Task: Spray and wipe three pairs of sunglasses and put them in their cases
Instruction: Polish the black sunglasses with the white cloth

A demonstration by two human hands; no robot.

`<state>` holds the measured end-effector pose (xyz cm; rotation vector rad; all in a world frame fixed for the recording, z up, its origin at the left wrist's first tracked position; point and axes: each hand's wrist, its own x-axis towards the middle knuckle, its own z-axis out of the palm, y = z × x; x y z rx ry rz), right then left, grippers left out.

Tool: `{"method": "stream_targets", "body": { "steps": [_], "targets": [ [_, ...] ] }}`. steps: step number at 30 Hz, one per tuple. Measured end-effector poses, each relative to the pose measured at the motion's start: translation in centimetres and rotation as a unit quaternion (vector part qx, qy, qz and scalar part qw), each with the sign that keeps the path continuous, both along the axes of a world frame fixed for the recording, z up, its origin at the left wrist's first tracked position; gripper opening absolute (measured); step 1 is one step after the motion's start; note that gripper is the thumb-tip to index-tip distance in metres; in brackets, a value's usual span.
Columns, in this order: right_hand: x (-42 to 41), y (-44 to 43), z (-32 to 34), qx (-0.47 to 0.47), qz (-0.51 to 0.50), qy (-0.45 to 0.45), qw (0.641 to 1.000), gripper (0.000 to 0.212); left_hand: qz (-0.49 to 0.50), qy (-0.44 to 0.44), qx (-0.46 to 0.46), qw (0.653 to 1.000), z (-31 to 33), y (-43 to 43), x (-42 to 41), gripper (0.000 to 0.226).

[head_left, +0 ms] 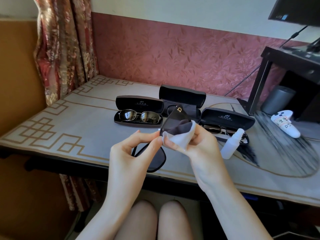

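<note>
The left hand (136, 149) is pinching the black sunglasses (173, 122) at the frame between thumb and forefinger, and it is holding them in the air above the near edge of the surface (83, 118). The right hand (197, 141) is gripping a white cloth (180, 138) with curled fingers, and the cloth is folding over the edge of the upper lens. The lower lens is hanging just under the left hand.

Behind the hands three open cases are lying on the surface. The left case (138, 103) is holding metal-frame sunglasses (142, 116). The middle case (181, 96) is showing partly behind the held pair. The right case (226, 117) is holding a dark-frame pair (218, 129), and a white spray bottle (232, 146) is sitting just in front of it.
</note>
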<state>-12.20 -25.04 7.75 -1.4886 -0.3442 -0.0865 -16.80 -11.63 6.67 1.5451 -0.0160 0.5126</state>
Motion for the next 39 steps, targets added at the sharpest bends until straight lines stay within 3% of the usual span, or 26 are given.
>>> {"method": "stream_targets", "body": {
  "steps": [8,21,27,33,39],
  "targets": [
    [0.6,-2.3,0.1,-0.059,0.068,0.025,0.996,0.015,-0.028,-0.003,0.0,1.0,0.4,0.3,0.1,0.015],
    [1.2,-2.6,0.7,-0.007,0.062,0.022,0.998,0.012,-0.041,-0.011,-0.041,0.998,0.7,0.2,0.3,0.012],
    [0.8,-1.7,0.5,-0.012,0.081,0.019,0.996,0.023,-0.021,-0.008,-0.017,1.0,0.5,0.3,0.5,0.011],
    [0.9,-1.6,0.6,-0.038,0.06,0.019,0.997,0.01,-0.009,-0.008,-0.004,1.0,0.4,0.4,0.3,0.006],
    [1.2,-2.4,0.9,-0.036,0.092,0.004,0.995,0.015,-0.012,-0.015,-0.014,1.0,0.6,0.6,0.5,0.013]
  ]
}}
